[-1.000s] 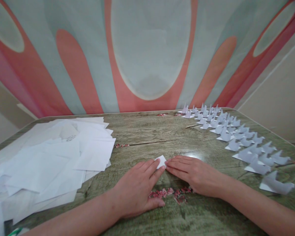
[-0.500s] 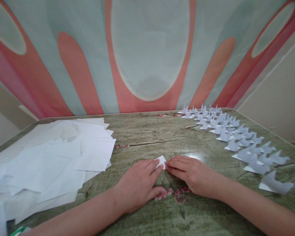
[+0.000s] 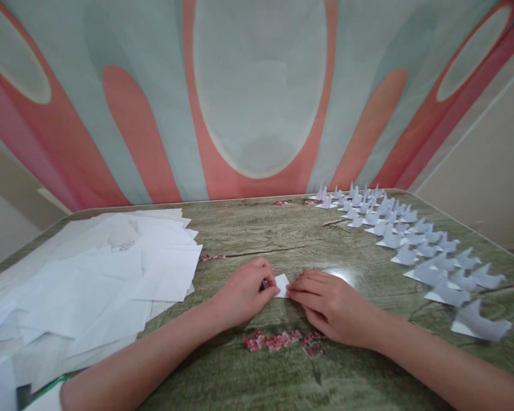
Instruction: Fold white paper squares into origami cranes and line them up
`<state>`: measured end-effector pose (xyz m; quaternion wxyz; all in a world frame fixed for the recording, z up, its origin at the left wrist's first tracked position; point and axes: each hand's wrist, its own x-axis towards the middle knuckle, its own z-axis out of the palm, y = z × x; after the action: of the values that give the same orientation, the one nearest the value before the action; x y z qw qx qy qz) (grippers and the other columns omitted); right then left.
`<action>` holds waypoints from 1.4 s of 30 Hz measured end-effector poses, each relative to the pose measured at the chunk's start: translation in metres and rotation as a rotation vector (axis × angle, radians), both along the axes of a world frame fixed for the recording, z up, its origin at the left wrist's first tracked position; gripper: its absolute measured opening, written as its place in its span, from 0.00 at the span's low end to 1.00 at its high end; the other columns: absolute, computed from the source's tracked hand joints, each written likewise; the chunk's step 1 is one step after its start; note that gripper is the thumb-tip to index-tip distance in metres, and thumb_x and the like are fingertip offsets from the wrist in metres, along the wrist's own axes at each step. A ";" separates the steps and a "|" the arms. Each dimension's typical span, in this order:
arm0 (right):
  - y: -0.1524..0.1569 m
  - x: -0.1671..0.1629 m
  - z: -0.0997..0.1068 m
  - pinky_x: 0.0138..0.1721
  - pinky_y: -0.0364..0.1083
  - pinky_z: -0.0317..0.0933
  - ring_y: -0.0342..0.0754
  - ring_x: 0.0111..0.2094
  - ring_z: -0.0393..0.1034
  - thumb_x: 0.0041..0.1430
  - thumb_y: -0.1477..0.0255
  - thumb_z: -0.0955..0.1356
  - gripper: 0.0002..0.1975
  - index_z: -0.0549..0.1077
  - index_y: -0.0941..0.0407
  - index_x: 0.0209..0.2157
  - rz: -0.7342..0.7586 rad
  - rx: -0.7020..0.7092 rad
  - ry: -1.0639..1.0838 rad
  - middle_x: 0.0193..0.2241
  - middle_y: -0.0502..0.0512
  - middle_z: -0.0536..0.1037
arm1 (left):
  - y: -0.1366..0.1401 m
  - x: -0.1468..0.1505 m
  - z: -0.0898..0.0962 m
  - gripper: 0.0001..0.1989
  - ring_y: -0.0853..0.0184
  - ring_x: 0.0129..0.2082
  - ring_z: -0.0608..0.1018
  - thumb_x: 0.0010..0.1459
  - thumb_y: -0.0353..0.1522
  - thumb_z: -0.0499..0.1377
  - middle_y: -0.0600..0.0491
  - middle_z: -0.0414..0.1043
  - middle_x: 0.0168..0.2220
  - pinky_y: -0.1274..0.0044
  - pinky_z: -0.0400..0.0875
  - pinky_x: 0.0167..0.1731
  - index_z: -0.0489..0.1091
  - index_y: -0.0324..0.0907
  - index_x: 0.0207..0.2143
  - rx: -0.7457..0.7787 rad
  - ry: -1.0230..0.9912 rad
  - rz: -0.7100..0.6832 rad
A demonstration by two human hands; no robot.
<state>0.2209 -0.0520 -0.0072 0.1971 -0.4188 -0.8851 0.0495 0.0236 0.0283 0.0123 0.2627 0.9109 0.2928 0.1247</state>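
A small folded piece of white paper [image 3: 281,285] lies on the table between my hands. My left hand [image 3: 249,294] has its fingers curled, thumb and fingertips pinching the paper's left edge. A small dark spot shows in the gap between that thumb and the fingers; I cannot make out what it is. At the paper's right corner, the fingers of my right hand [image 3: 332,305] are held together, the tips gripping the edge. Part of the paper is hidden under the fingertips of both hands.
Loose white paper sheets [image 3: 94,285] overlap in a wide pile on the left. Several folded paper birds [image 3: 430,269] stand in rows along the right side of the wood-patterned table [image 3: 257,234]. Behind its far edge rises a patterned wall [image 3: 261,91].
My left hand has gone from lying fairly flat beside the paper to a curled pinch on its left edge, its wrist a little higher. My right hand stays nearly still.
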 end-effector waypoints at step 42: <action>0.012 -0.021 -0.011 0.40 0.48 0.57 0.47 0.37 0.62 0.47 0.83 0.65 0.06 0.66 0.57 0.26 -0.283 -0.221 0.336 0.32 0.53 0.67 | 0.000 0.000 -0.005 0.03 0.66 0.36 0.70 0.56 0.27 0.54 0.52 0.67 0.34 0.76 0.64 0.39 0.66 0.39 0.30 0.119 0.067 -0.009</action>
<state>0.2002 -0.0395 -0.0180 0.2993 -0.5436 -0.7616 0.1867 0.0235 0.0279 0.0070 0.1990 0.9297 0.2895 0.1103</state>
